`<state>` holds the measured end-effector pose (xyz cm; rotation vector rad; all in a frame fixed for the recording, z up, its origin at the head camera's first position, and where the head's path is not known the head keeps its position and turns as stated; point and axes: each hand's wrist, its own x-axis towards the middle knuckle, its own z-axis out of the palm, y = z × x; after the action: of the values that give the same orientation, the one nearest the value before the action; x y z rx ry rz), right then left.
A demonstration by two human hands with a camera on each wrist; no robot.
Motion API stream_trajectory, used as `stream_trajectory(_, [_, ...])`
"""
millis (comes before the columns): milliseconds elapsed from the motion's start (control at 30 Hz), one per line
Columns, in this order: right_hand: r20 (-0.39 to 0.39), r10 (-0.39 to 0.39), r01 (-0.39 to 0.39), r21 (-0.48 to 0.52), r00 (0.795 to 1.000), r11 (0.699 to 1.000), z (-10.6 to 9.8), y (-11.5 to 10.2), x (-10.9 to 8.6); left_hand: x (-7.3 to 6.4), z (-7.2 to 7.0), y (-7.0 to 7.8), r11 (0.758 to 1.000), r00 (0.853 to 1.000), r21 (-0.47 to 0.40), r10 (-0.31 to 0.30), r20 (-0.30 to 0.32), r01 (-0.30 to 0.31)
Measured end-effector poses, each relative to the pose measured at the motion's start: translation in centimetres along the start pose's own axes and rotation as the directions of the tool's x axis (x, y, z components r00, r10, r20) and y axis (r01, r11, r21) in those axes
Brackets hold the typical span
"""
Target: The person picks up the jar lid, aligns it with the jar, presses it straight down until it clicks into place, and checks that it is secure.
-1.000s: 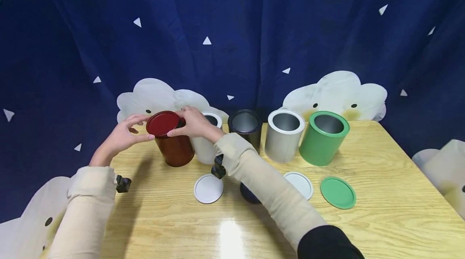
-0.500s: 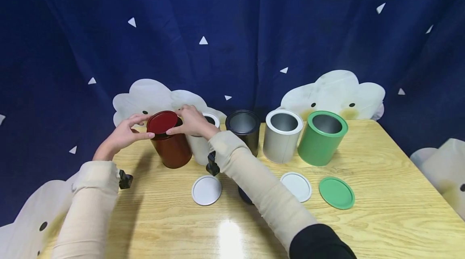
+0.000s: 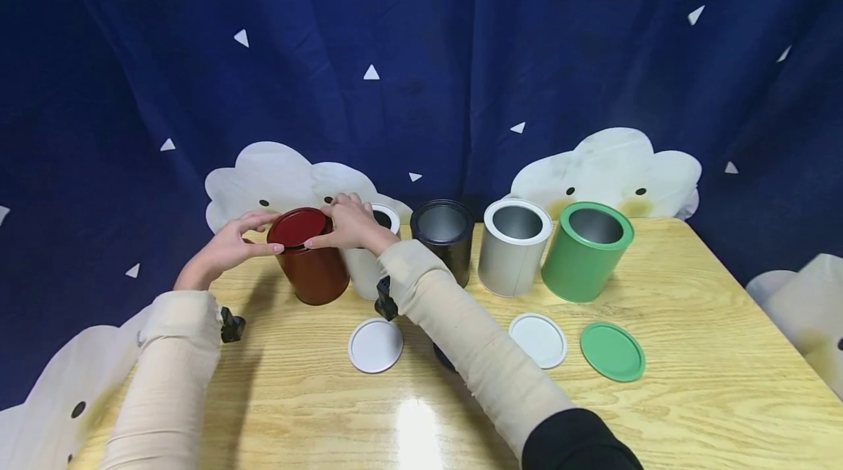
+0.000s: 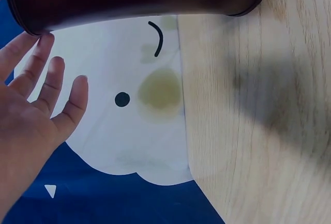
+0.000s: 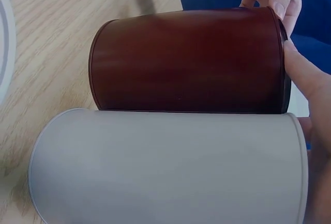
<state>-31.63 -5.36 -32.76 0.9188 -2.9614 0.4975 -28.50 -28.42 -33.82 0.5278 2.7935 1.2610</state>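
Observation:
A round dark red lid [image 3: 299, 227] lies over the mouth of the upright red can [image 3: 312, 278] at the table's left, a thin dark gap showing at its near edge. My left hand [image 3: 227, 247] holds the lid's left side, thumb at the near edge and fingers at the far edge. From the right, my right hand [image 3: 349, 225] pinches the lid the same way. In the left wrist view, some fingers [image 4: 44, 74] spread free below the can's rim. The right wrist view has both thumbs at the red can's [image 5: 186, 63] rim; the lid's top is hidden there.
Right beside the red can stands a white can [image 3: 364, 269]. Further right are uncovered black [image 3: 457, 250], white [image 3: 510, 265] and green [image 3: 579, 269] cans. In front lie white [image 3: 375, 345], white [image 3: 538, 340] and green [image 3: 612, 351] lids; my right forearm mostly covers a dark lid [image 3: 442, 358].
The red lid, held by both hands, has come down and slightly right over the red can's mouth, covering the dark opening that showed at its right. The other cans and lids stay put.

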Motion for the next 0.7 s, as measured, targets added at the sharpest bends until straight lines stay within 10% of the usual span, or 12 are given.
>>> stream_trajectory(700, [-0.029, 0.009, -0.009, -0.008, 1.0, 1.0, 0.09, -0.09, -0.35, 0.25, 0.34, 0.68, 0.999, 0.999, 0.054, -0.005, -0.036, 0.007])
